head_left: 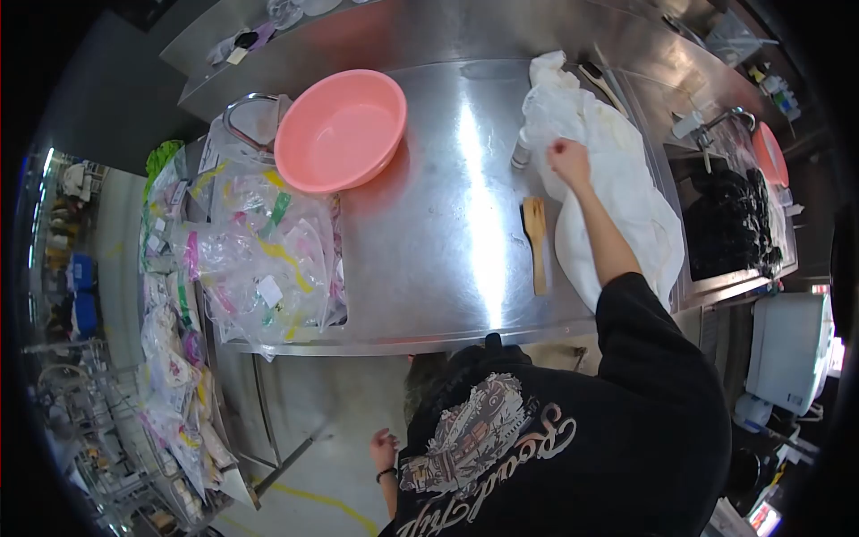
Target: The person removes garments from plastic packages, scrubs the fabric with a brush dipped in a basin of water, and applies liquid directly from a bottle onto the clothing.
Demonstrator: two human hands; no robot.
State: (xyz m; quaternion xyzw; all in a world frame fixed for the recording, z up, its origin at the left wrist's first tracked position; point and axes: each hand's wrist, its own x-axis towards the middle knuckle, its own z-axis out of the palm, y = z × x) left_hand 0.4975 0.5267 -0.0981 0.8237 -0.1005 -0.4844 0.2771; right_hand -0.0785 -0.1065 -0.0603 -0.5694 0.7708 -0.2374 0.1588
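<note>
A white cloth garment [613, 170] lies bunched at the top and spread lower down on the right side of the steel counter. Over its upper left part is my right hand [569, 163], fingers curled closed; whatever they may grip is hidden. A small clear container [520, 154] stands against the garment's left edge. Just below that lies a wooden-handled brush [537, 242] with dark bristles. Another brush [604, 88] rests by the garment's upper right. My left hand [385, 446] hangs low beside my body, away from the counter, fingers loosely bent and apart, holding nothing visible.
A pink basin [342, 132] sits at the counter's [420, 251] upper left, beside a pile of clear plastic bags [259, 259]. To the right is a sink with a faucet [738, 116] and dark material [729, 219] in it. A raised metal ledge runs along the back.
</note>
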